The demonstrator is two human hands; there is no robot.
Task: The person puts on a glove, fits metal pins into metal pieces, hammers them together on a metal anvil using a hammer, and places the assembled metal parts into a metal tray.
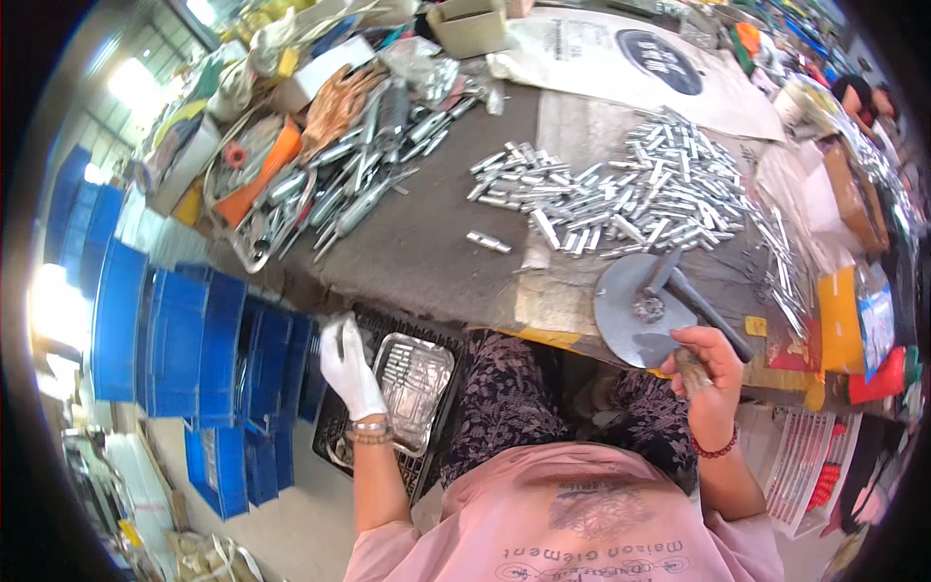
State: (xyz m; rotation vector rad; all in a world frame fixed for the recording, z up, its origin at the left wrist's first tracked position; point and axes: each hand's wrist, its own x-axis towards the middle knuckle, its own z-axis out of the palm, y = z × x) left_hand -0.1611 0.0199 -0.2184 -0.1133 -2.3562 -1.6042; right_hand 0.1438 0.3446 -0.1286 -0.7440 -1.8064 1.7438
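Observation:
My left hand point(349, 369), in a white glove, hangs below the table's left edge, beside a shiny metal tray point(415, 383) of small metal pieces; a thin dark piece sticks up from its fingers. My right hand point(706, 373), bare, is closed on a small dark cylindrical part at the table's front edge. It sits just below a round grey metal disc point(621, 306) with a dark handled tool point(703, 306) lying across it. A big heap of short silver metal tubes point(640, 189) covers the table beyond the disc.
Two loose tubes point(488, 241) lie on the dark table mat. Longer metal rods and tools point(349, 184) pile up at the far left with an orange tray point(262, 170). Blue plastic crates point(184, 344) stack on the floor at left. A black crate point(339, 432) holds the tray.

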